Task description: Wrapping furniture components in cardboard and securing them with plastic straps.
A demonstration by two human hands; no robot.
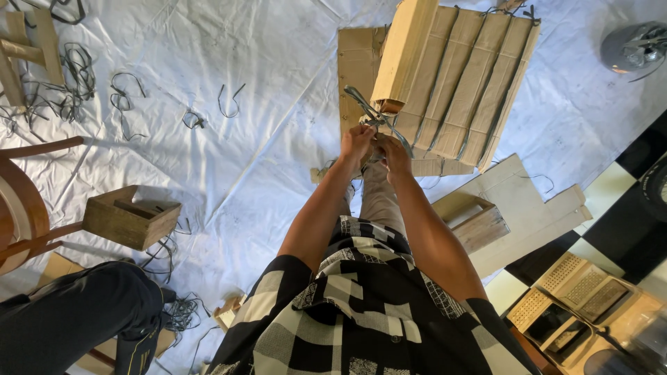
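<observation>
Sheet (229, 160) spread over floor. Bundle of cardboard strips (465, 83) at far centre-right, on flat cardboard (356, 66). Left hand (356, 144) and right hand (394, 154) side by side at bundle's near-left corner, on strap (375, 114). Wooden box (130, 217) left; second box (476, 221) right, on board (535, 215). Loose straps (76, 83) far left. Chair (24, 208) at left edge.

Ahead: stacked cardboard bundle (458, 83) blocks the way just beyond both hands.
Left: open white sheet (250, 153), scattered straps (125, 97), wooden box (132, 219).
Right: wooden tray (476, 219) close by, flat cardboard (535, 215).
</observation>
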